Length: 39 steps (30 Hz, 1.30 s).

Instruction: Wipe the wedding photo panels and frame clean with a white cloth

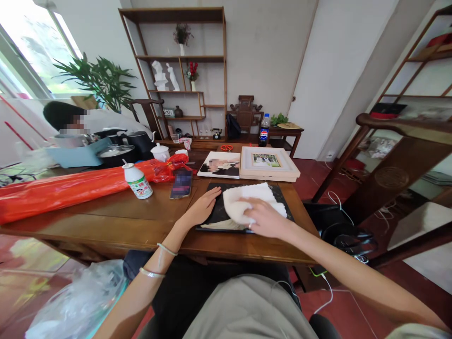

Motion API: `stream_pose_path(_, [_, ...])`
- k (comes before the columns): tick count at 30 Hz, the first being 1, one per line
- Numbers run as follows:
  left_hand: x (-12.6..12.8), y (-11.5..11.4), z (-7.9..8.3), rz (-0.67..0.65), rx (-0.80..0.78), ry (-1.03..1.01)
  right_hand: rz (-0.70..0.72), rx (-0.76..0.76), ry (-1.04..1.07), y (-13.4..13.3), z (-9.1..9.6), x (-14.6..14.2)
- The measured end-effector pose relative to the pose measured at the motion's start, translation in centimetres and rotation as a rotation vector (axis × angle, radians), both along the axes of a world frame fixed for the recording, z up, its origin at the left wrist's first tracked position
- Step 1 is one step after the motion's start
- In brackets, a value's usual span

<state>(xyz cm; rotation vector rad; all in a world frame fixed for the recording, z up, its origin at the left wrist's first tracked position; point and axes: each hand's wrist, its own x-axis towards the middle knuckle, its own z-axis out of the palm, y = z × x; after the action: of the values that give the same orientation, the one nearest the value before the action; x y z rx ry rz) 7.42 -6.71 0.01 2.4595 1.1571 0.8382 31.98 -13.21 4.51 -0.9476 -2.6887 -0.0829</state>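
A dark flat panel, perhaps a picture [219, 212], lies on the wooden table in front of me, with a pale shape along its near edge. My left hand [202, 208] rests on the panel's left side, its fingers stretched out and holding nothing. On the panel's right half, my right hand [266, 217] has its fingers closed on a bunched white cloth [261, 192], pressing it against the surface. The cloth hides much of the panel's upper right. Behind the panel are a photo print [219, 165] and a pale framed photo [270, 172].
A phone [181, 184], a white drink bottle [137, 181] and a long red plastic-wrapped bundle [88, 188] lie or stand to the left. A cola bottle [263, 131] and orange-handled scissors [226, 148] are at the back. Another person leans over at the far left, near pots.
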Motion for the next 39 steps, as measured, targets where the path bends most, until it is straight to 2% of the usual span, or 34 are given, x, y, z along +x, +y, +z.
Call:
stream_pose_path(5, [-0.1,0.0,0.0,-0.006,-0.010,0.003,-0.303,0.057,-0.097,5.3,0.2,3.8])
stream_pose_path(8, [-0.1,0.0,0.0,-0.007,-0.008,-0.006,-0.352,0.068,-0.117,5.8,-0.1,5.5])
stream_pose_path(12, [0.0,0.0,-0.1,0.002,-0.001,-0.007,-0.276,0.094,-0.069,2.3,-0.8,5.0])
stream_pose_path(16, [0.0,0.1,-0.2,0.010,0.010,0.010,-0.101,0.057,-0.028,-2.7,-1.4,1.8])
stream_pose_path(19, [0.0,0.2,-0.2,0.011,0.014,0.012,0.042,0.005,0.001,-3.6,-1.4,-0.4])
stream_pose_path(21, [0.0,0.2,-0.1,0.007,0.011,0.013,0.057,-0.002,0.028,-2.2,-1.2,-1.1])
stream_pose_path(23, [0.0,0.2,-0.1,0.001,0.007,0.015,0.010,0.015,0.040,0.3,-0.9,-0.9])
stream_pose_path(27, [-0.1,0.0,0.1,-0.001,0.002,0.013,-0.202,0.065,-0.025,5.0,-0.4,1.5])
stream_pose_path(30, [0.0,0.0,0.0,0.002,0.001,0.003,-0.342,0.078,-0.091,5.8,-0.3,4.0])
stream_pose_path(34, [0.0,0.0,-0.1,0.014,0.004,-0.002,-0.372,0.116,-0.092,2.8,-1.0,6.2])
stream_pose_path(39, [0.1,0.1,-0.3,0.020,0.020,-0.001,-0.314,0.085,-0.080,-4.1,-1.9,5.0])
